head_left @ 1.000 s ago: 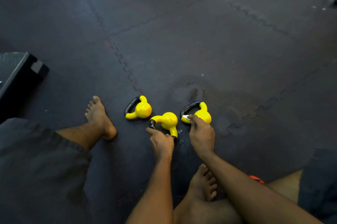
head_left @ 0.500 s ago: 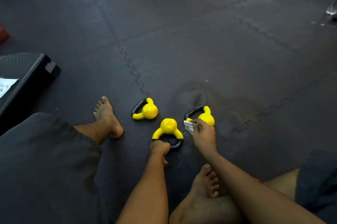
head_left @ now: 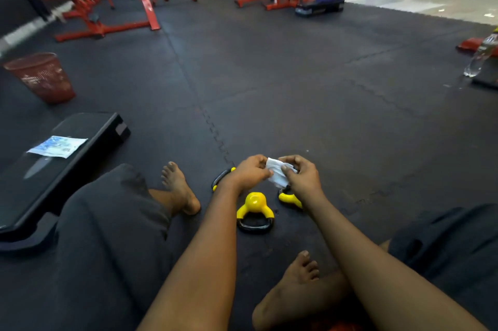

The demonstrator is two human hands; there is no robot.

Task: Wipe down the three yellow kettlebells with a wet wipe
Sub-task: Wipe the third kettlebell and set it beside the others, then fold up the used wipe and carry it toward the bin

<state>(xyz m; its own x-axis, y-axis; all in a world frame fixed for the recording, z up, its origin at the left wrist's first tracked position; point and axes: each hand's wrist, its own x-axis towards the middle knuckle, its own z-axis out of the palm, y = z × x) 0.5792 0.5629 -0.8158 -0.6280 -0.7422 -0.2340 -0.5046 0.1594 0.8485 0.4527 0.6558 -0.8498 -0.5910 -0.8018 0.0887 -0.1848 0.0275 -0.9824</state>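
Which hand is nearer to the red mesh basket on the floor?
Left. The red mesh basket stands far to the left and beyond both hands. The left hand grips the white wipe on that side; the right hand grips its opposite side, farther away.

The left hand [head_left: 249, 172] and its wrist cover most of the left kettlebell [head_left: 220, 177], leaving its black handle loop and slivers of yellow, and the right hand [head_left: 303, 178] hides all of the right kettlebell [head_left: 290, 198] but a yellow part by the wrist. Fingers [head_left: 291, 161] of both hands cover the ends of the wet wipe [head_left: 277, 177]. The print on the packet [head_left: 58, 146] is too blurred to read, the black step [head_left: 91, 134] under it runs off the left edge, and the bottle [head_left: 482, 57] is cut by the right edge.
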